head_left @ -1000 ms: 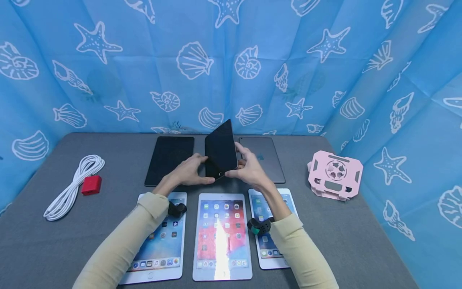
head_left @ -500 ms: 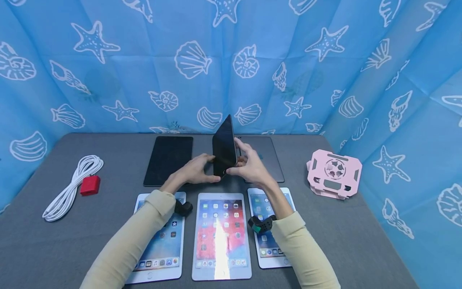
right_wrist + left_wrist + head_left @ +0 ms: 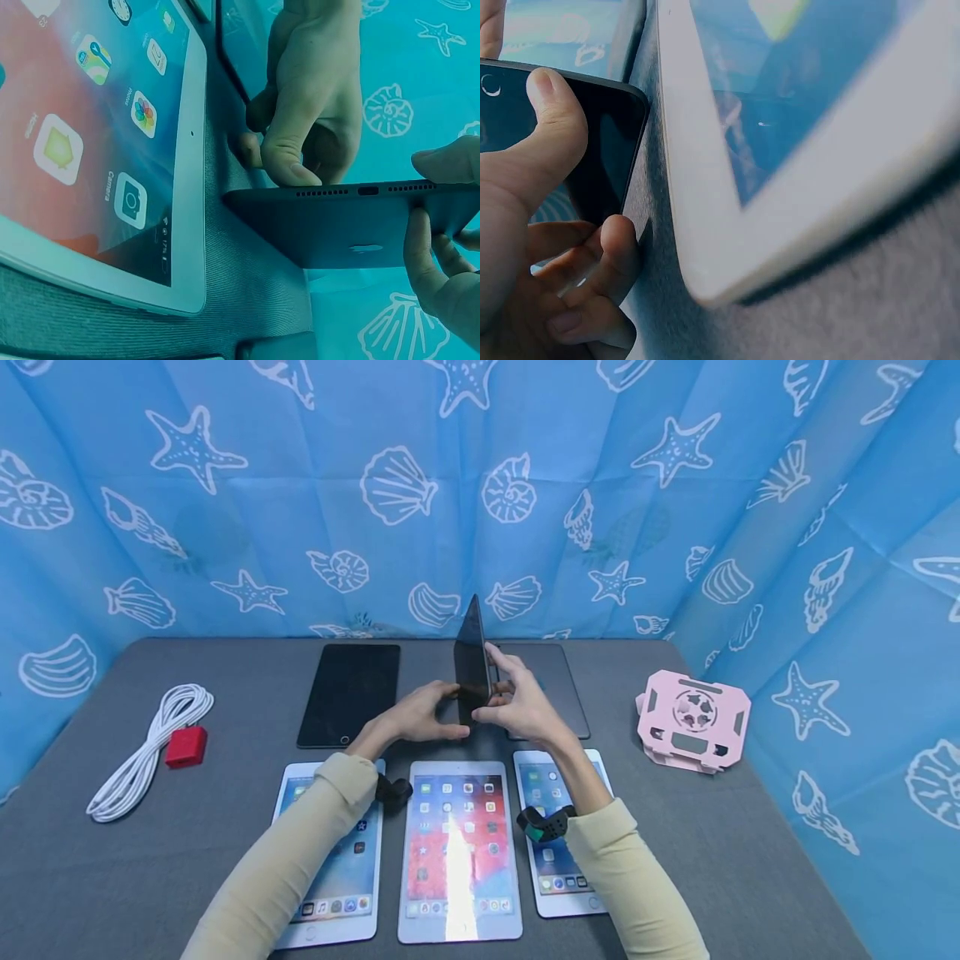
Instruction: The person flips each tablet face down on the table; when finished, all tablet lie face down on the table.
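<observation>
A dark tablet [image 3: 471, 664] stands nearly upright on its long edge at the middle back of the table, its black screen turned left. My right hand [image 3: 517, 702] pinches it from the right; in the right wrist view the thumb is on the screen side and the fingers on the back [image 3: 337, 229]. My left hand [image 3: 423, 712] is at its lower left. The left wrist view shows my left thumb [image 3: 559, 124] on the screen close to the home button, and curled fingers at the lower edge.
A black tablet [image 3: 352, 693] and a grey one [image 3: 555, 681] lie at the back. Three white tablets [image 3: 345, 877], lit, lie in front under my forearms. A white cable [image 3: 153, 747] and red charger [image 3: 186, 747] are left; a pink stand [image 3: 696, 720] is right.
The tablet has turned further onto its edge, from leaning to nearly upright, and its screen shows as a narrower strip. My left hand has shifted right with it.
</observation>
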The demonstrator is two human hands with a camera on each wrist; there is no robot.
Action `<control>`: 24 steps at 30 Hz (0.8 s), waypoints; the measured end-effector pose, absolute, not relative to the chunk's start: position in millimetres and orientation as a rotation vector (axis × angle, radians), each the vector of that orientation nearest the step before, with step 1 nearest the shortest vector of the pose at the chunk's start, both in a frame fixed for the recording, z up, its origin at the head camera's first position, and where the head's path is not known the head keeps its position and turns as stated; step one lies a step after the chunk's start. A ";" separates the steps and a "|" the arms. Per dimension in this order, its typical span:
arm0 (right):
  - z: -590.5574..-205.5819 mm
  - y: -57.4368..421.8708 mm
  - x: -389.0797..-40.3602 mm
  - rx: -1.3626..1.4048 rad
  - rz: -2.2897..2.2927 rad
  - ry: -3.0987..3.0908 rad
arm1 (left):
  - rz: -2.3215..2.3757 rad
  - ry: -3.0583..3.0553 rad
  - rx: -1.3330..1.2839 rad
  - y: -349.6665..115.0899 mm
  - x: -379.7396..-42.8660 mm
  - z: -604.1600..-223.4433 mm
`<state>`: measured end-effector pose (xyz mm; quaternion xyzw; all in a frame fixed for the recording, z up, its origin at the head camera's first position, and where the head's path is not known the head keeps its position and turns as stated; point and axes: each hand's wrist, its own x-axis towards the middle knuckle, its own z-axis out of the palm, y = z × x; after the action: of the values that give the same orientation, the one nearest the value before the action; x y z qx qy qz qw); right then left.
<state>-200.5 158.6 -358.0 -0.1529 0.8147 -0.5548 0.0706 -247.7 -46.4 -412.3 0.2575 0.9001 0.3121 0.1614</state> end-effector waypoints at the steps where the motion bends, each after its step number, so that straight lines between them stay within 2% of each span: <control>1: -357.8 159.2 -200.3 -0.463 -1.659 2.457 | 0.894 2.566 0.734 -45.4 -247.7 -412.5; 13: -358.6 161.3 -199.4 -0.458 -1.655 2.447 | 0.898 2.526 0.785 -44.4 -246.5 -407.9; 24: -362.1 158.0 -201.6 -0.439 -1.732 2.352 | 1.088 2.495 0.879 -53.9 -248.1 -368.1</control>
<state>-201.6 158.0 -362.1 -0.1478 0.7927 -0.5839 0.0939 -248.1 -53.9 -368.1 0.3043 0.8637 0.3767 0.1399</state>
